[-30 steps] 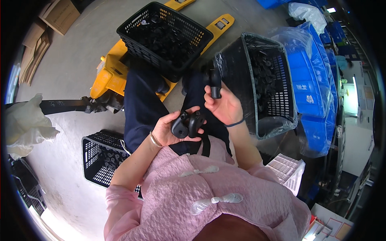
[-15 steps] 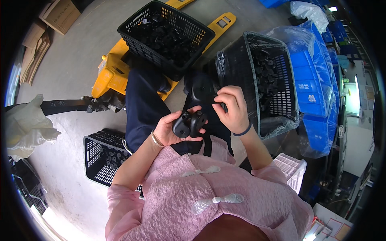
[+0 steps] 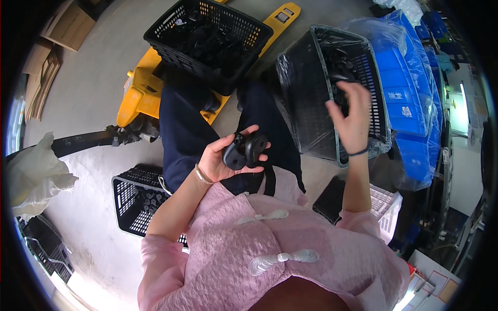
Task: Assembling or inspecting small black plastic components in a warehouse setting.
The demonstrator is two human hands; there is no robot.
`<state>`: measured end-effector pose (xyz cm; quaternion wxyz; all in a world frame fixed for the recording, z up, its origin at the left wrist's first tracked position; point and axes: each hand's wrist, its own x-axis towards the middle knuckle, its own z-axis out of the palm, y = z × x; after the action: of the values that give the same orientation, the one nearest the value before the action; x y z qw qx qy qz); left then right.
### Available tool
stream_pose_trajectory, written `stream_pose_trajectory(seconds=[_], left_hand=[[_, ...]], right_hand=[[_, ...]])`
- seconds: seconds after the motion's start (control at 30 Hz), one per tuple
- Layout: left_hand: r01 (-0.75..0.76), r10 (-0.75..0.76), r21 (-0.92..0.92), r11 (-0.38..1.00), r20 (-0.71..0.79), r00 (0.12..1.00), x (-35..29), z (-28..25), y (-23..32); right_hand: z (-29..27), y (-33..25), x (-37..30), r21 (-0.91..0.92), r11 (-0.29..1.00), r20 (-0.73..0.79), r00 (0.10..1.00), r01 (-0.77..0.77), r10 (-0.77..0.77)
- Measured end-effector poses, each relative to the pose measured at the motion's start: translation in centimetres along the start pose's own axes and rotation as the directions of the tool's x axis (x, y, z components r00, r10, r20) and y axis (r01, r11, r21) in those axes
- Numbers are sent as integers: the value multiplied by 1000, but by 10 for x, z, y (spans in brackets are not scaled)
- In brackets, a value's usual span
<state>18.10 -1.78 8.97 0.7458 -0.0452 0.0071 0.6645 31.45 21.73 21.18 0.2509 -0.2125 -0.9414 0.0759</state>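
Observation:
My left hand (image 3: 217, 159) is closed around two rounded black plastic parts (image 3: 234, 158), each with a small hole, held above my lap. They look like caster covers, though the exact kind is unclear. Out to the right, my right hand (image 3: 351, 116) hovers over the near side of a plastic-wrapped black crate (image 3: 290, 111), its fingers apart and slightly blurred. Nothing shows in that hand. Inside the crate lie many similar dark parts (image 3: 342, 65), partly hidden by the fingers.
Ahead, a black crate (image 3: 207, 67) full of black parts rests on a yellow pallet jack (image 3: 142, 90). Another black crate (image 3: 124, 205) with parts stands on the floor at left. Blue bins (image 3: 399, 96) in clear film stand at right, near a pale basket (image 3: 386, 207). Cardboard boxes (image 3: 67, 26) are far left.
My right hand has moved right, from beside a black part over my lap to over the wrapped crate, and its fingers have spread. My left hand still holds its two parts.

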Motion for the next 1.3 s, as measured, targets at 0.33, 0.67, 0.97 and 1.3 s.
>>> stream_pose_trajectory(seconds=[0.33,0.67,0.97,1.3], left_hand=[[-221,222,24,975,-165,961,-4,2,-1],[-269,262,8,963,-261,929,-2,-4,-2],[-266,306,156,951,-366,879,-7,-9,0],[-207,311,264,942,-458,833,-6,10,-3]], right_hand=[[70,-82,-53,493,870,402,891,-17,-210],[83,-87,-63,524,847,365,922,-89,-129],[77,-54,-47,479,-305,854,518,-823,-58],[65,-70,-46,578,799,295,872,163,-391]])
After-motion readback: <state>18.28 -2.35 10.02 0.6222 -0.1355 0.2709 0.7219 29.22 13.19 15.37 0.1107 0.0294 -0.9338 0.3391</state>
